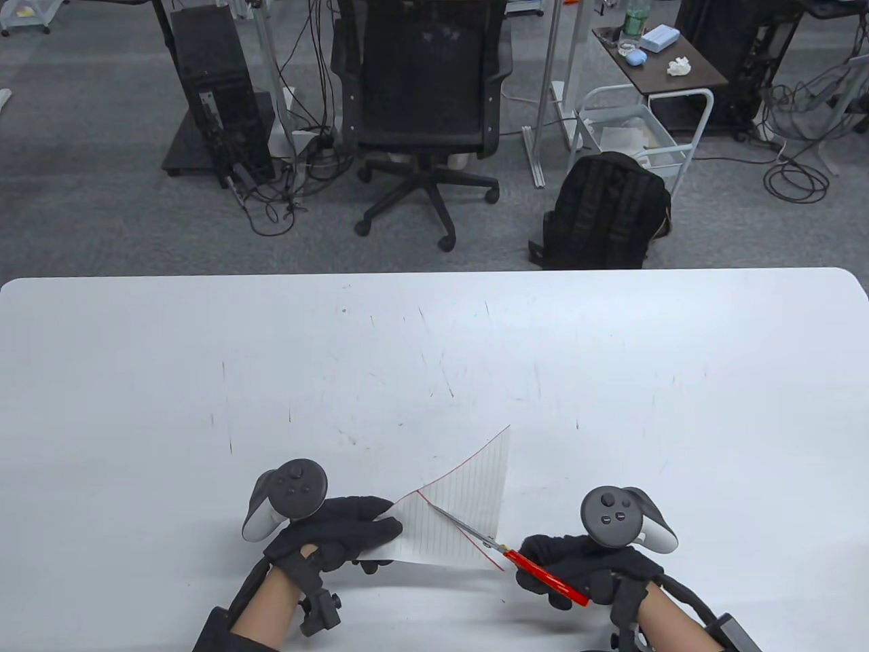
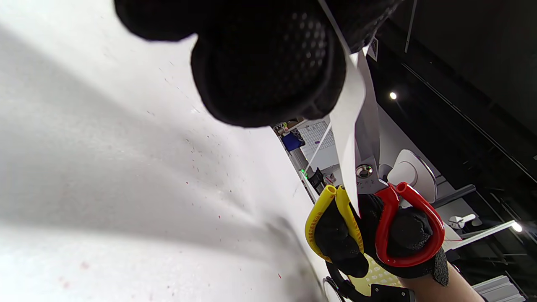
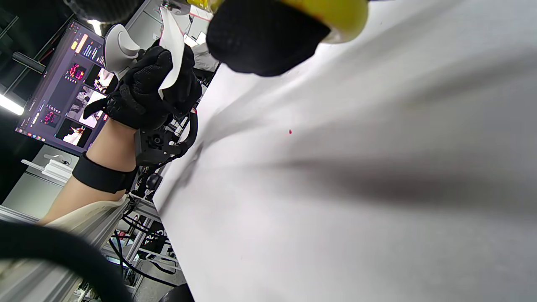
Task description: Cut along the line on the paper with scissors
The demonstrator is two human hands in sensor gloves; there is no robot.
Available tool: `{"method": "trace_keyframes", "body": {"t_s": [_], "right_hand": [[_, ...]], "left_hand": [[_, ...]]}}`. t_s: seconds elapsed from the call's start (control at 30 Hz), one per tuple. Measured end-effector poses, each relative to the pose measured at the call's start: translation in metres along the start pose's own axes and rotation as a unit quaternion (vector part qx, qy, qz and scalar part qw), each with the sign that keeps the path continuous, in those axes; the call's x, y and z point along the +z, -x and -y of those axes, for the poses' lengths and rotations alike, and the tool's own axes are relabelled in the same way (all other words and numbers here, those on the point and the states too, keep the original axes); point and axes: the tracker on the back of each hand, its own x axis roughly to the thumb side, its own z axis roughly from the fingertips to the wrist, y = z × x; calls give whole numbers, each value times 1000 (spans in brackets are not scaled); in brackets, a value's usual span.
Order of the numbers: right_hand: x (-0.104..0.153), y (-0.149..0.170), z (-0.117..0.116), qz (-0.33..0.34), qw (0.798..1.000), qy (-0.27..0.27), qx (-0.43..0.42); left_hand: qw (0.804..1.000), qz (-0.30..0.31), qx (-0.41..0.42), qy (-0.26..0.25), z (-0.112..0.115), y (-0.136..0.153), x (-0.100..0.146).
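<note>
A lined sheet of paper [image 1: 468, 502] with a red line drawn on it is held above the white table [image 1: 434, 353] near its front edge. My left hand [image 1: 339, 533] pinches the paper's left edge; the grip also shows in the right wrist view [image 3: 168, 54]. My right hand [image 1: 577, 564] holds scissors [image 1: 502, 547] with one red and one yellow handle loop, my fingers through both loops [image 2: 377, 226]. The blades lie across the paper along the red line, pointing up-left. The paper is seen edge-on in the left wrist view [image 2: 348, 126].
Beyond the table's far edge stand an office chair [image 1: 424, 102], a black backpack [image 1: 607, 210], a computer tower [image 1: 217, 102] and a small side table [image 1: 658, 54]. A monitor [image 3: 63, 92] shows in the right wrist view.
</note>
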Motion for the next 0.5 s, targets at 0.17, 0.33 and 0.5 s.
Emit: {"method": "trace_keyframes", "body": {"t_s": [0.17, 0.33, 0.5], "right_hand": [[0, -1, 0, 5, 1000, 26, 10], [0, -3, 2, 11, 998, 53, 28], [0, -3, 1, 10, 998, 59, 31]], "left_hand": [[1000, -1, 13, -1, 1, 0, 0], [1000, -3, 14, -5, 1, 1, 0], [1000, -5, 11, -7, 2, 0, 0]]}}
